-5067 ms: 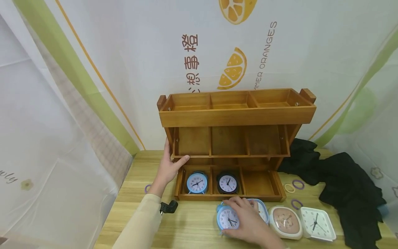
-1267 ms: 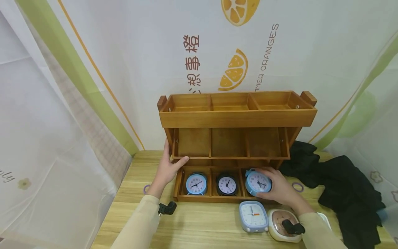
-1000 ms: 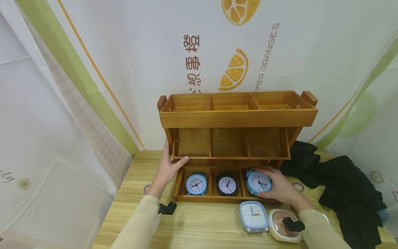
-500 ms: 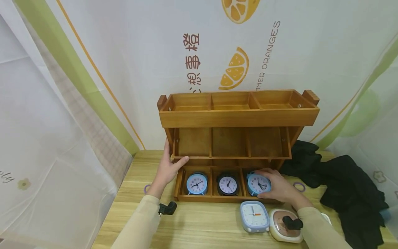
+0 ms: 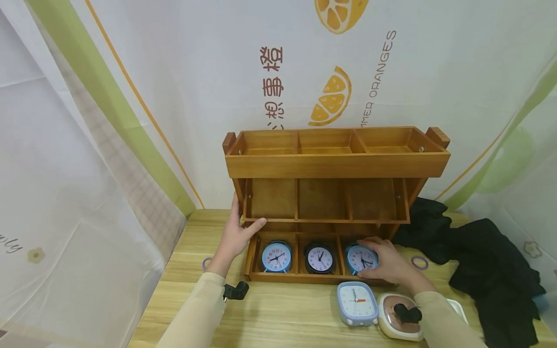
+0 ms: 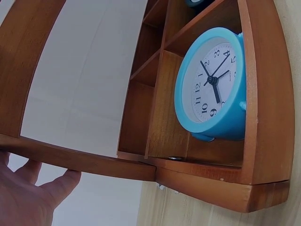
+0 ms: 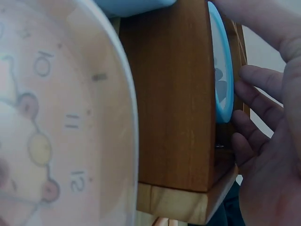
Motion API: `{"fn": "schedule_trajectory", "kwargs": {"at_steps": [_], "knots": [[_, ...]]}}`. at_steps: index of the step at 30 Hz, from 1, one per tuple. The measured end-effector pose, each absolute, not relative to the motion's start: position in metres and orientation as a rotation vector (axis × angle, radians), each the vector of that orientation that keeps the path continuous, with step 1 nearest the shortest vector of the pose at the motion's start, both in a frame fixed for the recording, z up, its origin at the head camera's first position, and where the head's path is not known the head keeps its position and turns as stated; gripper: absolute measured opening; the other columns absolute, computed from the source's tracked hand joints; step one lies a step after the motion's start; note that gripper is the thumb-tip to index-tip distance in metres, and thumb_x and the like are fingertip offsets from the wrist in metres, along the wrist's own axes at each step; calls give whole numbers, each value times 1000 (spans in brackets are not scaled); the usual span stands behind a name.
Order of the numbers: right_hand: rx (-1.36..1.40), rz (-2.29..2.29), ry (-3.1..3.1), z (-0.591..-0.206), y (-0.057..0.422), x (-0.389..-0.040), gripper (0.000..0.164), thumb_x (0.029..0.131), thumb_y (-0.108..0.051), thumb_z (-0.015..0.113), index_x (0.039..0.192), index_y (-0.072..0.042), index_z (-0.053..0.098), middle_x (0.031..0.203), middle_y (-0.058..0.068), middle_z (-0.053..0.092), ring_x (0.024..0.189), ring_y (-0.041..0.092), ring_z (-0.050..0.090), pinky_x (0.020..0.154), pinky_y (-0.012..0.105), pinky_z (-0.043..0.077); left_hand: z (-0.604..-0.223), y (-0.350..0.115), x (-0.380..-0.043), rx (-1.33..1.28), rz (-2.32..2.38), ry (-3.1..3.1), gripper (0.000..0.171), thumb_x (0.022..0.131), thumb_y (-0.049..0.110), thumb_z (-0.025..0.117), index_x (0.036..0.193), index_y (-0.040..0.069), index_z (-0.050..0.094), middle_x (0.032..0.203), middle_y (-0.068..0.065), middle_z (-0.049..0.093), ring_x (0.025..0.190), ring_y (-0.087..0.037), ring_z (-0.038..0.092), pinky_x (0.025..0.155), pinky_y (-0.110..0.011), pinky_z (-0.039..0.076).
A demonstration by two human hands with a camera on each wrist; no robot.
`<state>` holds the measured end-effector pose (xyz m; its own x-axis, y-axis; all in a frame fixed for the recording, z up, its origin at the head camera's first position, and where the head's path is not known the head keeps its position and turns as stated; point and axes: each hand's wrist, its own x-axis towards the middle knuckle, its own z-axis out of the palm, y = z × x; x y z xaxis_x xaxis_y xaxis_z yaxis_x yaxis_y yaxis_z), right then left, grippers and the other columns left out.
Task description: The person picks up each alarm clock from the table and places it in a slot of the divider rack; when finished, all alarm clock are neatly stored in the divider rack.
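Note:
A tiered wooden organizer box [image 5: 337, 166] stands on the table, its three tiers each split into three compartments. My left hand [image 5: 235, 239] grips the left side board, thumb in front. In the left wrist view, fingertips [image 6: 70, 178] meet that board. In the bottom tier, a blue alarm clock [image 5: 276, 256] sits on the left and a black alarm clock [image 5: 319, 258] in the middle. My right hand [image 5: 389, 261] holds another blue alarm clock [image 5: 360, 259] in the right compartment. The right wrist view shows the fingers near its rim, the contact partly hidden.
In front of the box lie a lavender-blue square clock [image 5: 358, 303] and a cream clock with a brown face [image 5: 396, 316]. A white clock [image 5: 458, 309] is mostly behind the right sleeve. Black cloth [image 5: 487, 261] lies at the right, beside a purple ring [image 5: 419, 262].
My right hand has carried the blue alarm clock from the table into the bottom tier's right compartment, where it has settled lower. My left hand has stayed on the box's left side.

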<state>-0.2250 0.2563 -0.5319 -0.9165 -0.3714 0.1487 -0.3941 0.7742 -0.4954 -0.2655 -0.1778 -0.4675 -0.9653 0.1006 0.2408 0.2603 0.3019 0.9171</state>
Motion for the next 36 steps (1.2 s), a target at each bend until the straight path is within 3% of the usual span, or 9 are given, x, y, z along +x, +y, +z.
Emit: {"fn": "schedule_trajectory", "kwargs": {"at_steps": [9, 19, 28, 36], "knots": [[670, 821, -2876, -528, 258, -209, 91, 69, -52, 95, 142, -7, 63, 138, 21, 59, 119, 45, 53, 91, 68, 49, -467, -177, -264, -339, -1759, -2416, 109, 97, 35, 77, 165, 45, -7, 174, 4, 4, 159, -31, 16, 112, -66, 38], [710, 903, -2855, -520, 253, -163, 92, 71, -52, 94, 146, -10, 60, 142, 18, 57, 122, 45, 53, 89, 69, 49, -462, -177, -261, -316, -1734, -2443, 111, 96, 38, 77, 166, 41, -9, 175, -1, 2, 159, -35, 12, 114, -66, 36], [688, 875, -2975, -518, 236, -139, 86, 66, -65, 91, 137, -23, 66, 138, 7, 60, 125, 43, 55, 92, 71, 47, -462, -178, -260, -281, -1698, -2474, 112, 96, 42, 77, 167, 39, -10, 175, -1, 2, 159, -36, 13, 116, -63, 35], [711, 802, -2963, -525, 230, -134, 93, 62, -72, 89, 137, -22, 67, 130, -2, 61, 116, 32, 60, 91, 65, 49, -464, -178, -260, -285, -1704, -2473, 110, 96, 42, 76, 166, 43, -9, 175, 2, 3, 159, -34, 14, 119, -63, 30]]}}
